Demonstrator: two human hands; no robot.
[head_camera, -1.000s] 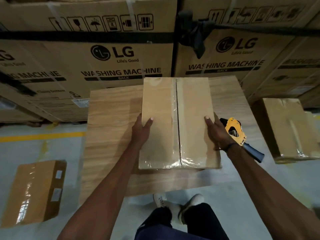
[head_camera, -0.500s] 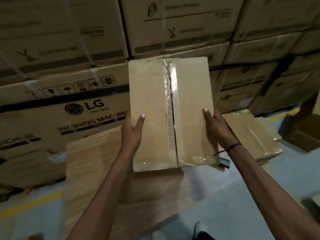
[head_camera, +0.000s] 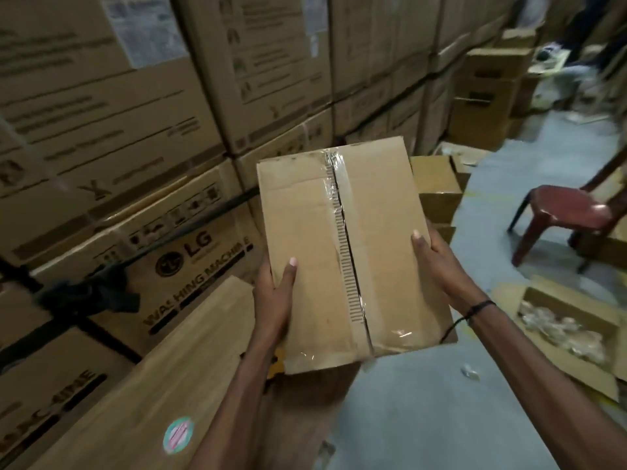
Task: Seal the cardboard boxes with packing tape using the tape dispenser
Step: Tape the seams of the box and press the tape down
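Observation:
A cardboard box (head_camera: 305, 252) with clear packing tape along its centre seam is held in the air in front of me. My left hand (head_camera: 274, 293) grips its left edge, thumb on top. My right hand (head_camera: 437, 262) grips its right edge, thumb on top too. A small patch of the yellow tape dispenser (head_camera: 276, 362) peeks out under the box's lower left corner, on the wooden table (head_camera: 163, 378).
Stacked washing-machine cartons (head_camera: 169, 130) form a wall at left and behind. More small boxes (head_camera: 436, 186) sit past the held box. A red plastic chair (head_camera: 563, 215) stands at right. An open carton (head_camera: 570, 330) with packing lies on the grey floor at right.
The taped box has been lifted off the wooden table and carried to the right. My view has swung right, bringing the chair and the open carton into sight.

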